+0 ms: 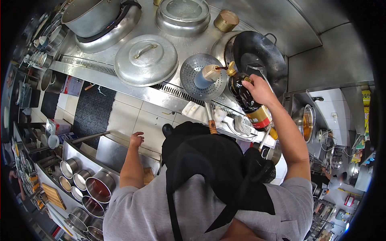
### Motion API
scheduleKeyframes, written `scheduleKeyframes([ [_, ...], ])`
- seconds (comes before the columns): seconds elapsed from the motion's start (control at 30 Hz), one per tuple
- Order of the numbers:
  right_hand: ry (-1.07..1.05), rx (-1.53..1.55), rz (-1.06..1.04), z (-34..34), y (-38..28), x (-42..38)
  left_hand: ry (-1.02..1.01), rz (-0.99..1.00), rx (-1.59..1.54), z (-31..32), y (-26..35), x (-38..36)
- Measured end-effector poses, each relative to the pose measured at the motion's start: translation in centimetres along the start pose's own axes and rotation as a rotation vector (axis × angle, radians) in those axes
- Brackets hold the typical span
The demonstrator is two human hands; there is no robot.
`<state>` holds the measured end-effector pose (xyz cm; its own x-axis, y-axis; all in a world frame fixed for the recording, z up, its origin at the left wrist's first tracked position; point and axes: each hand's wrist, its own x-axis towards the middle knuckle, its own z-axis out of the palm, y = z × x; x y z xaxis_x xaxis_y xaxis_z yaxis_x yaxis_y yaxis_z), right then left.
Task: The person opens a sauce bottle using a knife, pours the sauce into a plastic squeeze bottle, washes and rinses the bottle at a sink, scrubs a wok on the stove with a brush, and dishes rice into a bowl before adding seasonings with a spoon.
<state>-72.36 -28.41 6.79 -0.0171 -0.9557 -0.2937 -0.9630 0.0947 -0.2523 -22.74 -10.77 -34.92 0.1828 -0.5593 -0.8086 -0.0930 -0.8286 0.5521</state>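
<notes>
My right hand (259, 89) is wrapped round a big dark bottle (242, 94) with a red and gold label, tipped so that its yellow mouth points up and left. Dark liquid runs from it into the top of a translucent squeeze bottle (206, 77). That smaller bottle stands on a round perforated strainer (189, 68) with a wooden-ended handle. Away from the stove, my left hand (137, 139) hangs beside my body, fingers loosely curled and holding nothing.
A domed lid (146, 60) lies left of the strainer, with a large pot (90, 16) beyond it. The black wok (259, 52) leans at the right. Metal containers (99, 186) of sauces stand at the lower left. A person (337, 180) is far right.
</notes>
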Motion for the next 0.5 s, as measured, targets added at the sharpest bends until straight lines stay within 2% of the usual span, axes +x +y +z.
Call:
scheduleKeyframes([
  [0.5,-0.002,0.003,0.004,0.3,-0.6,0.2,0.01,-0.02,0.056,-1.2,0.0,0.6],
])
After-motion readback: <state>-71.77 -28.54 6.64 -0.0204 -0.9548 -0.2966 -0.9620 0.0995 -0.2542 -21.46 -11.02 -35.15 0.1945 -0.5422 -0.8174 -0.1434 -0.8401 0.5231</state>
